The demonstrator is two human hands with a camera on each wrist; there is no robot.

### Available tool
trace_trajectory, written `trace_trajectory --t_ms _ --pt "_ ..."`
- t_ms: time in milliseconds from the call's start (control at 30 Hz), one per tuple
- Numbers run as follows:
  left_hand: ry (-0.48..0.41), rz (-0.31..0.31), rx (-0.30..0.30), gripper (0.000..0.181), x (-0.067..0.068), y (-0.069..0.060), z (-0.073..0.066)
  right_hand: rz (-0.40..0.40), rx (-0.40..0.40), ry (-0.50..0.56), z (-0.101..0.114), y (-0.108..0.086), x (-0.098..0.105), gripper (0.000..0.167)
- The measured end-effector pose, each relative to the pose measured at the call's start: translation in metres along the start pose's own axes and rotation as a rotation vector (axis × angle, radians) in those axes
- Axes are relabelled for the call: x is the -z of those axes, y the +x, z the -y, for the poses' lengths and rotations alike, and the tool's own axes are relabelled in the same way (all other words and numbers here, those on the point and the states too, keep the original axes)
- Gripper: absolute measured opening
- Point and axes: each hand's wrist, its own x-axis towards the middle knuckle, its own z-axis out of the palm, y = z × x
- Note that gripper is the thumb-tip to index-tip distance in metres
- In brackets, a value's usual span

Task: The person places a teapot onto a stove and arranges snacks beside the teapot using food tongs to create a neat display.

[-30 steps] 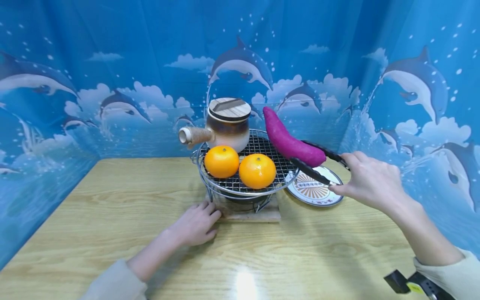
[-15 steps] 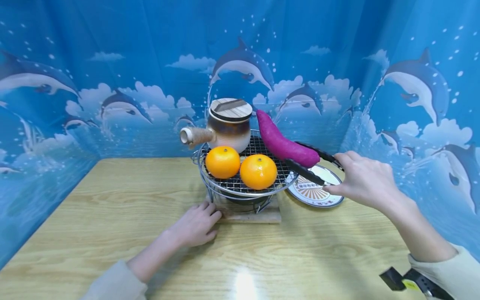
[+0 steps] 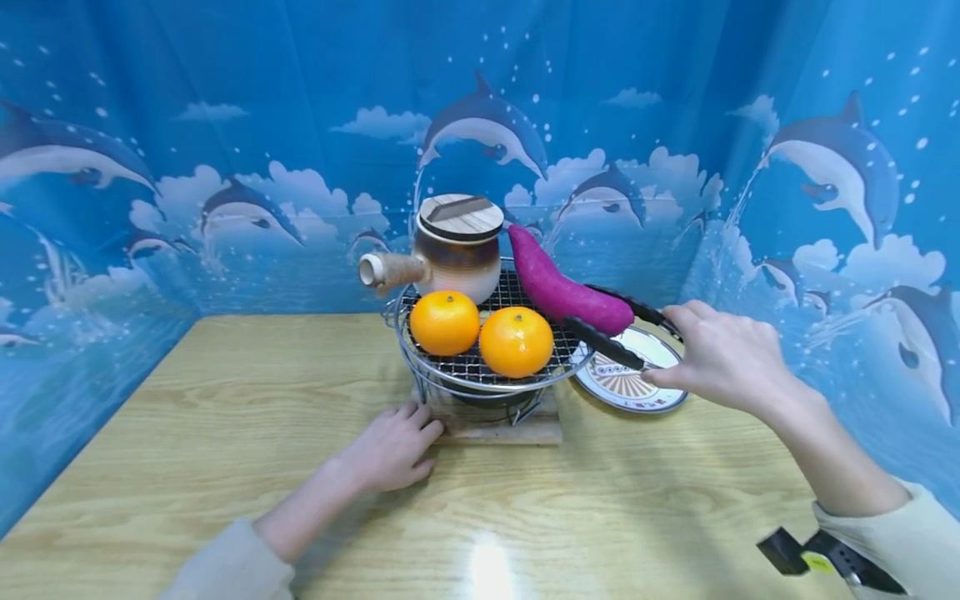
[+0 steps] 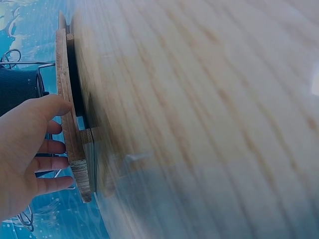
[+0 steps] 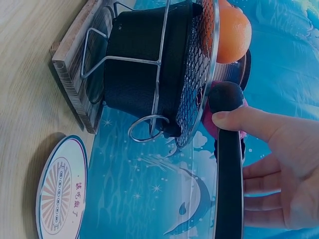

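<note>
In the head view my right hand (image 3: 723,358) holds black-tipped tongs (image 3: 609,343), thumb on one arm and fingers on the other. The tongs clasp the lower right end of a purple sweet potato (image 3: 558,287). It lies slanted over the right side of the round wire grill (image 3: 517,287); whether it touches the mesh is hard to tell. My left hand (image 3: 393,450) rests at the left front corner of the wooden base board (image 3: 510,433). In the left wrist view its thumb and fingertips touch that board (image 4: 70,109), fingers fairly straight.
Two oranges (image 3: 444,323) sit at the grill's front, with a lidded clay pot (image 3: 459,267) behind them, its handle pointing left. Below the mesh is a black stove (image 5: 142,59) in a wire frame. A patterned plate (image 3: 637,392) lies on the table right of the board.
My right hand and the tongs have moved left and slightly inward, bringing the sweet potato lower and further over the grill, closer to the pot. The left hand stays put.
</note>
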Motion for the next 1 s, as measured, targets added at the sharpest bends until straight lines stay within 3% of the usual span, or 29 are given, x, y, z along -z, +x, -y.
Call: trace_trajectory --t_ms 267,600,1000 --pt "0.012 -0.022 -0.012 0.029 0.002 0.001 0.001 0.004 0.014 -0.003 0.002 0.005 0.002 0.079" --pt "0.01 0.023 -0.001 0.028 0.003 0.001 0.0 0.026 0.02 0.018 0.0 0.009 0.001 0.08" --pt "0.002 0.013 0.004 0.029 0.002 0.001 -0.001 0.079 0.02 0.024 0.0 0.016 0.003 0.082"
